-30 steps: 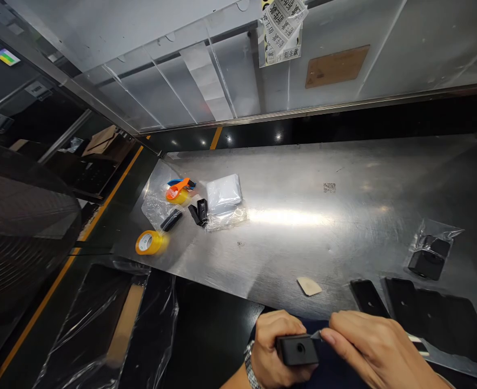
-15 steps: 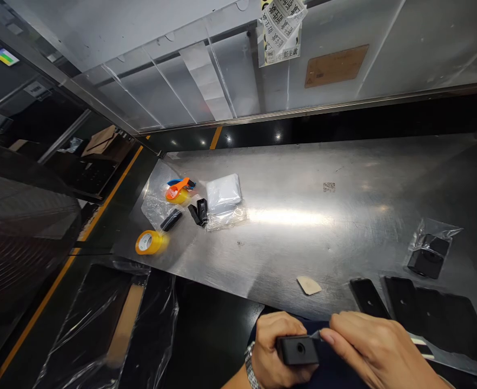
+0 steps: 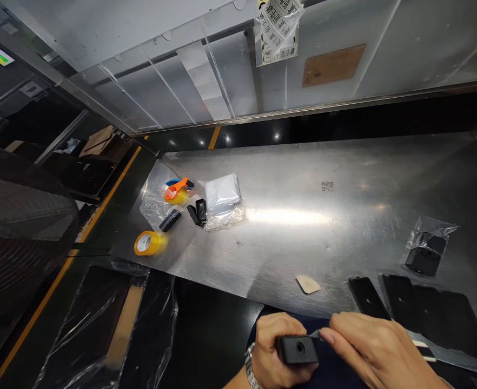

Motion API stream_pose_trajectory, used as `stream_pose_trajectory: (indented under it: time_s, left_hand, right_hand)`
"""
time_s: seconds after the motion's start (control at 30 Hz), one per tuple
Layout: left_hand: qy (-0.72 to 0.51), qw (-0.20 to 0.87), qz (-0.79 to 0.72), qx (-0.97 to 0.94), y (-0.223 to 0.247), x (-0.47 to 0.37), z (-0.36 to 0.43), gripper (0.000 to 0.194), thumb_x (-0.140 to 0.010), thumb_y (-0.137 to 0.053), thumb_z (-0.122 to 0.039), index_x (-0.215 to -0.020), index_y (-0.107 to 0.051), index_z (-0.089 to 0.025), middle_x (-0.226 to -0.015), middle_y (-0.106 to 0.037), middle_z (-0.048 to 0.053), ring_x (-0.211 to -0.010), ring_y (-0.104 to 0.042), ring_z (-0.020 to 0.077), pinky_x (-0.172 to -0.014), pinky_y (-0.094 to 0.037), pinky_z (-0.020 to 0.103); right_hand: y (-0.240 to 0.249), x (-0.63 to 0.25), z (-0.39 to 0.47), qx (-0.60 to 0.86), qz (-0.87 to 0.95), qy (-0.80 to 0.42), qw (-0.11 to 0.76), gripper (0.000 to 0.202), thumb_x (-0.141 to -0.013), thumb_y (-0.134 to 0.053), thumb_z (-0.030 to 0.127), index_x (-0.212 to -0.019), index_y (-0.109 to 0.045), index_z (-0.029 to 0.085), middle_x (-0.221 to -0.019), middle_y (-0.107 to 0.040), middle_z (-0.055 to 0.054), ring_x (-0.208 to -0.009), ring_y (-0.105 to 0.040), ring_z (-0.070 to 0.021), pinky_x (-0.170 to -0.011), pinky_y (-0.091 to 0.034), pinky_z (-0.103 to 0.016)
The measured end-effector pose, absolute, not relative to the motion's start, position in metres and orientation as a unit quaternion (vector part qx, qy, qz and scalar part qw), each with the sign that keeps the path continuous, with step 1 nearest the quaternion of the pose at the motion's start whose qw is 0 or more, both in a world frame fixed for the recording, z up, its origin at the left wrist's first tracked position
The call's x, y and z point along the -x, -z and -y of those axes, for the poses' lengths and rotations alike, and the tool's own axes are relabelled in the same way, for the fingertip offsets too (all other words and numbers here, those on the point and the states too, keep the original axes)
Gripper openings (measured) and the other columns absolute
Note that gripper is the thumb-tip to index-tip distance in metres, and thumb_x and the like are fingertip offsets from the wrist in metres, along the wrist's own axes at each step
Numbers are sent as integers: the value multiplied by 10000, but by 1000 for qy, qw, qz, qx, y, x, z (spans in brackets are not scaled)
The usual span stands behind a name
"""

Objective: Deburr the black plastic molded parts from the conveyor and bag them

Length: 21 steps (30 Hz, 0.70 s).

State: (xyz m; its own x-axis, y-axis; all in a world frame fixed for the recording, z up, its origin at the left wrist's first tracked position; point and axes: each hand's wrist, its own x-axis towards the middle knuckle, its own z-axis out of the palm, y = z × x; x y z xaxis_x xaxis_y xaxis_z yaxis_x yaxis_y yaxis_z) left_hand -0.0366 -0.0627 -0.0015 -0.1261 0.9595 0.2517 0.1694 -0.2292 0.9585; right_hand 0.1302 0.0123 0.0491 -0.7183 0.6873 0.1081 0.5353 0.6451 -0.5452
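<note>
Wrapped round a black block [image 3: 299, 350] with a round hole in its end face, my left hand [image 3: 273, 346] is at the bottom of the head view, below the table's front edge. My right hand [image 3: 370, 346] is closed just to the right, its thumb and fingers pinching a small thin blade-like piece [image 3: 316, 334] against the block's upper right corner. Most of that piece is hidden by the fingers. Several flat black parts [image 3: 368, 297] lie on the table right of and beyond my right hand. A beige pad [image 3: 307, 284] rests near the front edge.
The metal table [image 3: 279, 254] holds a bagged black part [image 3: 426, 253] at the right. At the left are a yellow tape roll [image 3: 148, 243], an orange tape dispenser [image 3: 177, 189], small black pieces [image 3: 200, 211] and a stack of plastic bags [image 3: 223, 190]. A plastic-lined box [image 3: 120, 329] stands lower left.
The whole view has shifted very slightly, with the table and its objects a little further left. Both hands keep the same hold on the block and the small piece.
</note>
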Motion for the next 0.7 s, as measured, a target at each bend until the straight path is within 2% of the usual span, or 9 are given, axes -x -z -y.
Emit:
stream_pose_trajectory:
  time_s: [0.23, 0.47, 0.7]
  left_hand:
    - [-556, 343, -515, -555, 4, 35, 65, 268, -666, -695, -417, -743, -624, -171, -585, -658, 49, -484, -607, 141, -516, -502, 230]
    - [-532, 374, -523, -551, 6, 36, 68, 266, -667, -700, -408, -738, -624, -163, -596, -680, 69, -513, -637, 155, -528, -500, 219]
    - [-527, 375, -522, -556, 5, 36, 69, 342, -692, -664, -496, -716, -610, -159, -558, -665, 80, -476, -620, 154, -495, -492, 213]
  right_hand:
    - [-55, -129, -14, 344, 893, -238, 168, 447, -975, -320, 369, -567, -430, 224, -450, -491, 59, -363, -490, -82, -389, -317, -225]
    - [-52, -130, -13, 343, 900, -214, 161, 449, -974, -323, 369, -561, -421, 226, -436, -489, 64, -348, -495, -82, -380, -316, -230]
    - [-49, -130, -12, 345, 898, -236, 138, 455, -981, -305, 365, -566, -427, 226, -440, -503, 69, -346, -497, -76, -383, -313, -232]
